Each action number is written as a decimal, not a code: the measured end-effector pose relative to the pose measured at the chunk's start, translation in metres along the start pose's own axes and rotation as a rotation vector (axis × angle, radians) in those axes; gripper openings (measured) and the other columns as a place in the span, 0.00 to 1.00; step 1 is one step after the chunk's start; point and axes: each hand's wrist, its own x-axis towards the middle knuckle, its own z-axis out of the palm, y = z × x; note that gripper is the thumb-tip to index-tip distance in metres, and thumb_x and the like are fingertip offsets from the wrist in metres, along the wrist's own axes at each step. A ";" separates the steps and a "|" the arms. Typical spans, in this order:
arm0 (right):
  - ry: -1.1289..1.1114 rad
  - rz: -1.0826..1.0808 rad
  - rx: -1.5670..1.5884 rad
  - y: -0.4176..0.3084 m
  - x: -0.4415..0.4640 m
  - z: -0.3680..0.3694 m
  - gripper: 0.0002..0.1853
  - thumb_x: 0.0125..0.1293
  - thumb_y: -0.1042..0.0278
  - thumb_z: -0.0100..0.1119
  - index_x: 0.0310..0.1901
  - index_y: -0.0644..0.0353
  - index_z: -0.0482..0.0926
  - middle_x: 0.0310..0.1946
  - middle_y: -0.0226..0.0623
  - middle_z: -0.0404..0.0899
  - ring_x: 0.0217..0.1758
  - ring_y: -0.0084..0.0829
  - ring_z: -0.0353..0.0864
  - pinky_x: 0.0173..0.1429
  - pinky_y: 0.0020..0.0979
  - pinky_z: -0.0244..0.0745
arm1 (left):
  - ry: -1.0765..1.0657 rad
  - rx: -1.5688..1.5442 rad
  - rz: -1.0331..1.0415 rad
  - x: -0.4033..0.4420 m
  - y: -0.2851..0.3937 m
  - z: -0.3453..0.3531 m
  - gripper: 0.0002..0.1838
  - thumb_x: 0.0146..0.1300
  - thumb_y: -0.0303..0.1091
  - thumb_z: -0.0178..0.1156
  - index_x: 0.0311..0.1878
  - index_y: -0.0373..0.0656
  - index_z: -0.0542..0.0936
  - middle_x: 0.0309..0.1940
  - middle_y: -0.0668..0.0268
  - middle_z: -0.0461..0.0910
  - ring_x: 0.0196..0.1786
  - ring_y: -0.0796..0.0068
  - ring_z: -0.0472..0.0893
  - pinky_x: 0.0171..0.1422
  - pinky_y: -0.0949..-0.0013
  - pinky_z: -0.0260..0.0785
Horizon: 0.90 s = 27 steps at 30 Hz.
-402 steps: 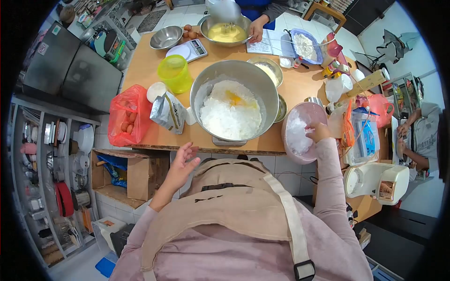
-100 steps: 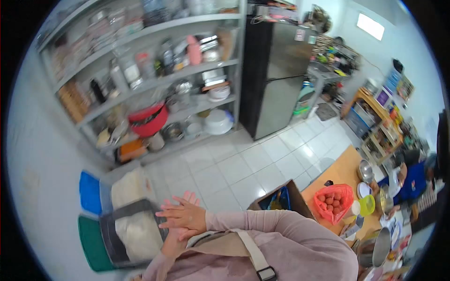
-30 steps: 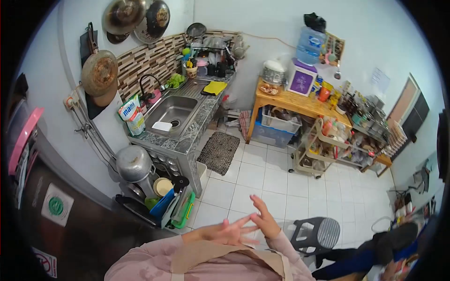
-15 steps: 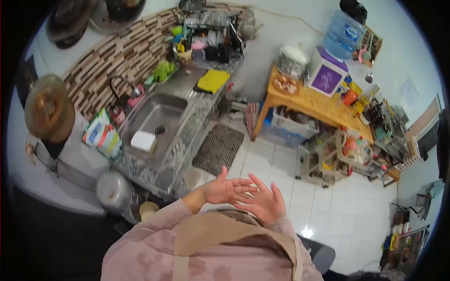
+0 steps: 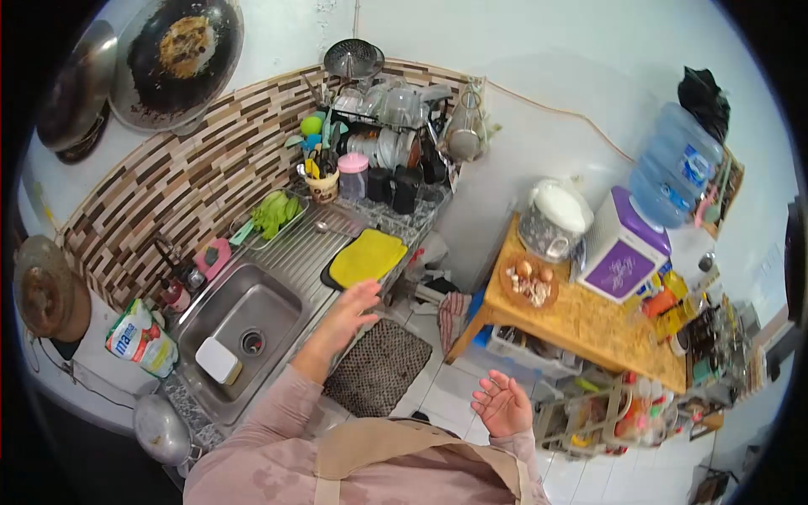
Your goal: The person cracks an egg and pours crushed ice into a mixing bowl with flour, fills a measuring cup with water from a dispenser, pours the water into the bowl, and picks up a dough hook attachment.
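Note:
My left hand (image 5: 343, 320) reaches forward over the floor mat's edge, just short of the yellow cutting board (image 5: 368, 258) by the sink. Its fingers are stretched out and nothing is in it. Off to the right, my right hand (image 5: 503, 406) is raised palm up above the floor tiles, fingers apart and holding nothing. Left of my left hand is the steel sink (image 5: 278, 311), with a white box-shaped item (image 5: 218, 360) lying in it. Leafy greens (image 5: 275, 214) rest in a tray behind the drainboard.
A wooden table (image 5: 606, 332) on the right bears a plate of garlic and onions (image 5: 528, 280), a rice cooker (image 5: 553, 220) and a purple-white box (image 5: 627, 244). A dark mat (image 5: 379, 370) lies on the floor. A dish rack (image 5: 387, 143) stands in the corner, a detergent pouch (image 5: 141, 338) left of the sink.
My hands were close together in front of me and have moved apart, the left one forward toward the counter. The view has shifted, and the counter and table appear nearer.

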 end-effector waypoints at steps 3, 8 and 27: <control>-0.015 0.050 -0.025 -0.052 0.071 -0.005 0.21 0.71 0.56 0.41 0.58 0.62 0.69 0.50 0.48 0.77 0.51 0.45 0.78 0.55 0.43 0.73 | 0.197 -0.134 0.146 0.072 0.032 -0.028 0.24 0.67 0.44 0.53 0.64 0.47 0.66 0.62 0.67 0.68 0.60 0.70 0.68 0.60 0.63 0.63; -0.127 0.212 -0.114 -0.097 0.178 0.031 0.21 0.72 0.57 0.41 0.57 0.64 0.68 0.53 0.49 0.75 0.54 0.43 0.76 0.56 0.41 0.71 | 0.334 -0.231 0.220 0.166 0.091 -0.052 0.21 0.67 0.44 0.52 0.60 0.47 0.69 0.56 0.68 0.73 0.55 0.73 0.71 0.57 0.64 0.64; 0.082 0.089 -0.189 -0.166 0.405 -0.015 0.20 0.71 0.54 0.42 0.54 0.61 0.71 0.47 0.44 0.79 0.48 0.43 0.79 0.53 0.43 0.73 | 0.769 -0.328 0.275 0.653 0.236 -0.253 0.35 0.61 0.45 0.58 0.67 0.39 0.59 0.66 0.54 0.61 0.70 0.56 0.57 0.75 0.58 0.41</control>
